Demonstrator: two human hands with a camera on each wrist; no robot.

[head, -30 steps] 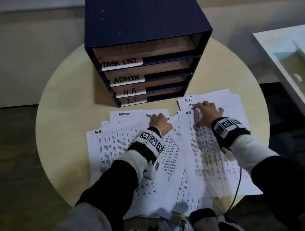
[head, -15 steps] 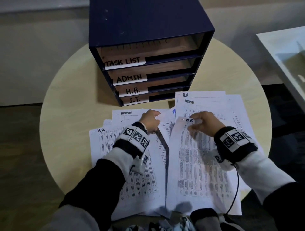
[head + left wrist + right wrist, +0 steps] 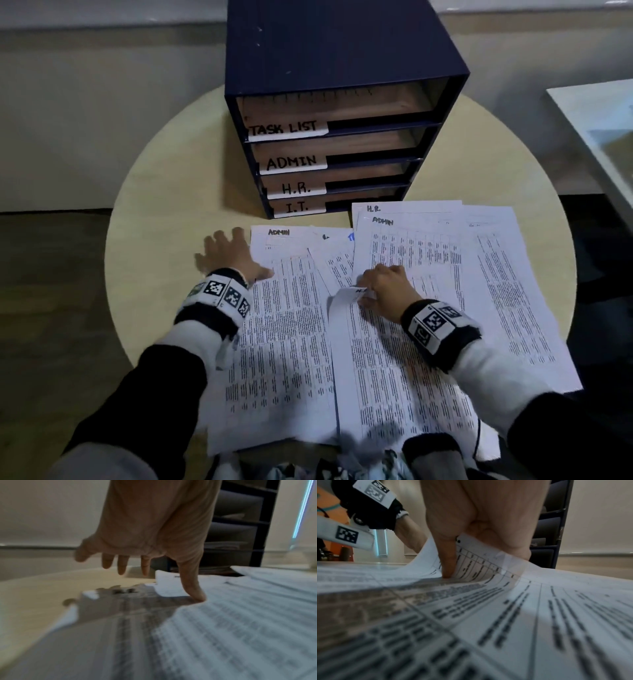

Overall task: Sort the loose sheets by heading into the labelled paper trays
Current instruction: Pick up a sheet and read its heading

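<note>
Loose printed sheets lie spread over the round table in front of a dark blue tray unit (image 3: 342, 51) labelled TASK LIST, ADMIN, H.R. and I.T. My right hand (image 3: 383, 291) pinches the curled top edge of an H.R. sheet (image 3: 383, 370) (image 3: 488, 563), thumb on top and fingers under it. My left hand (image 3: 233, 255) (image 3: 149, 547) is spread with straight fingers over the left of the pile; its thumb presses on the sheet headed ADMIN (image 3: 291, 308). Further sheets headed ADMIN (image 3: 411, 246) and H.R. (image 3: 404, 207) lie at the right.
The bare wooden table (image 3: 164, 240) shows to the left of the sheets and on either side of the tray unit. A white table edge (image 3: 596, 130) stands at the far right. The near ends of the sheets overhang the table's front edge.
My right hand has drawn the H.R. sheet's top edge toward me, curling it. My left hand has moved left off the middle of the pile and spread its fingers flat.
</note>
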